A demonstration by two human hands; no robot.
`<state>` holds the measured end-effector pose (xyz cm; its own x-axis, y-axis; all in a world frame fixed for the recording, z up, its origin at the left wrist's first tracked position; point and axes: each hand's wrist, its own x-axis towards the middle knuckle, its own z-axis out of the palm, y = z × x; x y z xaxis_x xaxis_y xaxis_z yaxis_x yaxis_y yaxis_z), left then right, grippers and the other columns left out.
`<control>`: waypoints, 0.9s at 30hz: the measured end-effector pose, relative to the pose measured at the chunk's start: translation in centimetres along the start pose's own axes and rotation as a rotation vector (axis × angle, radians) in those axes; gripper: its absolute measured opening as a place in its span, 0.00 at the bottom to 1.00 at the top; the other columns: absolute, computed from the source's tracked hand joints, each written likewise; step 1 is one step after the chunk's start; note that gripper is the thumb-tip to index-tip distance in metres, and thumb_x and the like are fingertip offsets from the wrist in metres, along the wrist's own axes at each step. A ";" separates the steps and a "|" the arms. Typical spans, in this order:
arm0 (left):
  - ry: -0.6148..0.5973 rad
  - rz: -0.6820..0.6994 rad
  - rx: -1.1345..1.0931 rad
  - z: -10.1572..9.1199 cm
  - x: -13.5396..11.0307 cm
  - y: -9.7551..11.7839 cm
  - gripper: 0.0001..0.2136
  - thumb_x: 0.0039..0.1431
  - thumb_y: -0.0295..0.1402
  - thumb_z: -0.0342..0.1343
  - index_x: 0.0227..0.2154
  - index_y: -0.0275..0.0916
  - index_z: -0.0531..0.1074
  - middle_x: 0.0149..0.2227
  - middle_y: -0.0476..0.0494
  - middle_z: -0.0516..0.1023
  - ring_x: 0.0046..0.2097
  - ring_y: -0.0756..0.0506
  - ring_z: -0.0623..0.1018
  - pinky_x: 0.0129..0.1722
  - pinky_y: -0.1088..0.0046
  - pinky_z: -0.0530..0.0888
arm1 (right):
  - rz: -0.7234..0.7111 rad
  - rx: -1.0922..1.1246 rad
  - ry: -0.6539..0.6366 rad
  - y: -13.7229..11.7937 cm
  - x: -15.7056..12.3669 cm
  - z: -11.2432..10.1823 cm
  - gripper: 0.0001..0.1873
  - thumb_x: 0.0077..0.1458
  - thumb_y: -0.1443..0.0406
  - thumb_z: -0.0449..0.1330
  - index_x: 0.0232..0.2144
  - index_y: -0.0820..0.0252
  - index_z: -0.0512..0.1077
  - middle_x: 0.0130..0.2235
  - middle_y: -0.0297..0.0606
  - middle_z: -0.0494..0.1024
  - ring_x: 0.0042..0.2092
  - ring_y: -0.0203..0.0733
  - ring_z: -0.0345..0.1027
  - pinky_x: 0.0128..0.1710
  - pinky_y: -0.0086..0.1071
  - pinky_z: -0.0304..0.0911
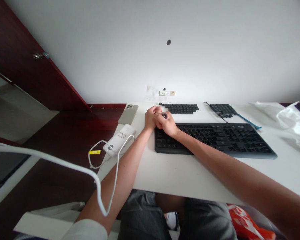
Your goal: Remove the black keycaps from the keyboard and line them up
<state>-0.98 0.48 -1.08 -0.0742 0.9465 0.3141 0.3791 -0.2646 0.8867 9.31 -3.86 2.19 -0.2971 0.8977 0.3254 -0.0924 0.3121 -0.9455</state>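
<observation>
My left hand [152, 117] and my right hand [167, 122] meet at the upper left corner of a black keyboard [240, 141]. Small dark pieces that look like keycaps [164, 115] show in the curled fingers of my right hand. The left hand's fingers are bent closed against the right; what they hold, if anything, is hidden. Just behind the hands, black keycaps [182, 108] lie in rows on the white table [170, 173], with a few small ones [161, 104] at the left end.
At the left edge lie a phone [128, 115] and a white power bank [120, 138], whose white cable [65, 163] crosses over my left forearm. Behind the keyboard are more keycaps [223, 109] and a blue-handled brush-like tool [250, 122]. A plastic bag [292, 116] sits right.
</observation>
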 end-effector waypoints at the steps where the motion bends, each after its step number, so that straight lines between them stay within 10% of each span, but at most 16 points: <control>1: 0.000 0.002 0.003 0.0 0.0 0.0 0.20 0.65 0.45 0.51 0.22 0.39 0.60 0.21 0.53 0.64 0.28 0.51 0.63 0.28 0.73 0.57 | 0.000 -0.010 0.002 0.0 0.0 0.0 0.28 0.58 0.58 0.57 0.09 0.55 0.57 0.12 0.31 0.58 0.17 0.31 0.48 0.20 0.32 0.44; 17: 0.021 -0.028 0.089 0.0 0.4 0.1 0.20 0.65 0.44 0.51 0.20 0.39 0.60 0.20 0.52 0.63 0.27 0.51 0.61 0.29 0.72 0.55 | 0.126 0.279 0.039 -0.5 0.6 -1.4 0.26 0.54 0.57 0.62 0.15 0.54 0.52 0.15 0.24 0.50 0.18 0.28 0.39 0.18 0.30 0.38; 27: 0.003 -0.001 0.105 -0.3 -0.1 0.4 0.17 0.66 0.43 0.51 0.26 0.39 0.74 0.22 0.51 0.71 0.28 0.49 0.70 0.32 0.73 0.61 | 0.009 -0.081 0.383 -1.4 1.2 -10.9 0.23 0.56 0.57 0.60 0.17 0.52 0.52 0.15 0.28 0.56 0.18 0.31 0.48 0.16 0.31 0.47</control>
<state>-1.09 0.27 -0.68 -0.0772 0.9461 0.3146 0.4732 -0.2430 0.8468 19.42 0.17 4.01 0.0803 0.9468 0.3118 -0.0117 0.3137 -0.9495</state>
